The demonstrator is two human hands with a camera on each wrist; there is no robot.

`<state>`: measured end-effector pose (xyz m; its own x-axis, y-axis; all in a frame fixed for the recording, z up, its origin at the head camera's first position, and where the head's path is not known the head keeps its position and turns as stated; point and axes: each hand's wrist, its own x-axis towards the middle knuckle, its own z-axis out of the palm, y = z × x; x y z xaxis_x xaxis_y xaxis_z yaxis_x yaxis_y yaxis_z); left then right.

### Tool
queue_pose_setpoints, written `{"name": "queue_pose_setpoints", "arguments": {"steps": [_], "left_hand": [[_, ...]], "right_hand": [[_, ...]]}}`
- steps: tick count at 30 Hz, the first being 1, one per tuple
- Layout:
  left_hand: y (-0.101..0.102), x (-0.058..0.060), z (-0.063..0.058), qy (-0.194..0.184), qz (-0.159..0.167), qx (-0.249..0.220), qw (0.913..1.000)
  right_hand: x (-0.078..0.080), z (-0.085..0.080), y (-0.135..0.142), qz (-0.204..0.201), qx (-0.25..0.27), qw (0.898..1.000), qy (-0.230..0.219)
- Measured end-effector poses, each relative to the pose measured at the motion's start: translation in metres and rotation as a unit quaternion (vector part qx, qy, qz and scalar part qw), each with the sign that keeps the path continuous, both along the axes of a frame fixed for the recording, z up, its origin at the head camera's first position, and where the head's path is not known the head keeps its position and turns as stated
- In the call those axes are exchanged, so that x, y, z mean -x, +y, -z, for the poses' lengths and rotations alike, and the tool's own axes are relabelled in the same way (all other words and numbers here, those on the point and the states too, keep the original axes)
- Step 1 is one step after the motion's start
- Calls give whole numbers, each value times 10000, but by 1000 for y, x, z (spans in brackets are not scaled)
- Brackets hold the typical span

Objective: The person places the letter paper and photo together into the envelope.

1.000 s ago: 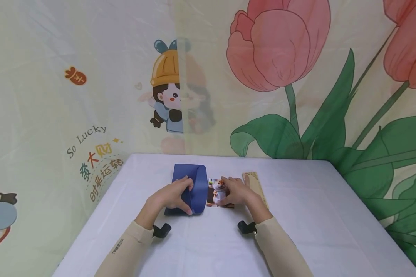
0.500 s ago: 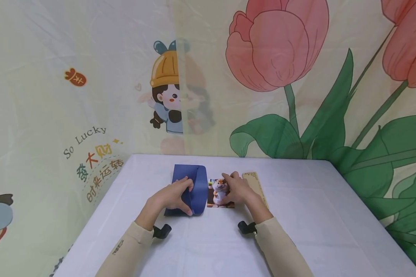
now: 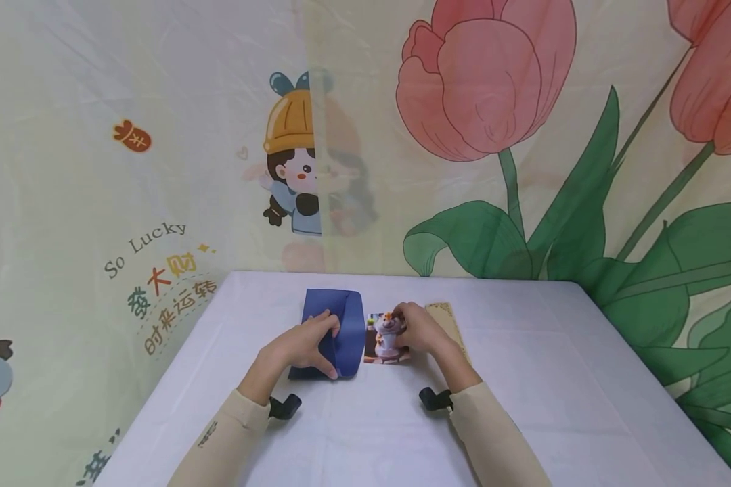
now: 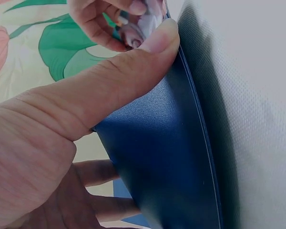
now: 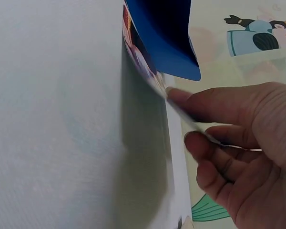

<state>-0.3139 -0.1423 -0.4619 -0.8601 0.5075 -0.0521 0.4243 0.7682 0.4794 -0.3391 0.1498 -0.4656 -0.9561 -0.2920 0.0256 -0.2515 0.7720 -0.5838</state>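
A blue envelope [image 3: 355, 331] lies on the white table, its flap toward the right. My left hand [image 3: 307, 341] holds it, thumb at the near edge and fingers farther back; the left wrist view shows the thumb over the blue paper [image 4: 171, 138]. Just right of the flap is a photo card [image 3: 378, 345] showing a plump white and orange animal figure. My right hand [image 3: 423, 329] pinches its right side between thumb and fingers. The card bows upward, its right part lifted off the table, while its left end lies by the flap in the right wrist view.
Behind the right hand lies a beige card [image 3: 442, 312] with a patterned edge, partly covered by hand and wrist. A printed cloth [image 3: 365, 203] with tulips and cartoon figures hangs behind the white table [image 3: 524, 379]. Black wrist cameras [image 3: 285, 406] sit under both wrists.
My right hand's spread fingers have drawn together and now pinch the photo card, which has bent and lifted at its right side. The left hand and envelope stay put.
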Motion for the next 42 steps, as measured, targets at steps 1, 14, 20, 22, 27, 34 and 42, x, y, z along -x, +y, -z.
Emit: {"name": "queue_pose_setpoints", "arguments": {"steps": [1, 14, 20, 22, 27, 34, 42], "left_hand": [[0, 0, 0, -1, -4, 4, 10000], [0, 2, 0, -52, -36, 22, 10000], [1, 1, 0, -104, -101, 90, 9999], [2, 1, -1, -115, -89, 72, 9999], [3, -1, -3, -168, -95, 67, 9998], [3, -1, -2, -210, -147, 68, 9996], [3, -1, -1, -243, -191, 101, 9995]], "right_hand": [[1, -1, 1, -28, 66, 9999, 75], [0, -14, 8, 147, 1363, 9904, 163], [-1, -15, 6, 215, 1683, 9849, 355], [-2, -15, 4, 220, 1685, 9846, 403], [-3, -17, 1, 142, 1707, 9843, 417], [-7, -18, -5, -123, 2165, 9762, 49], [-8, -16, -15, -395, 2408, 9690, -381]]}}
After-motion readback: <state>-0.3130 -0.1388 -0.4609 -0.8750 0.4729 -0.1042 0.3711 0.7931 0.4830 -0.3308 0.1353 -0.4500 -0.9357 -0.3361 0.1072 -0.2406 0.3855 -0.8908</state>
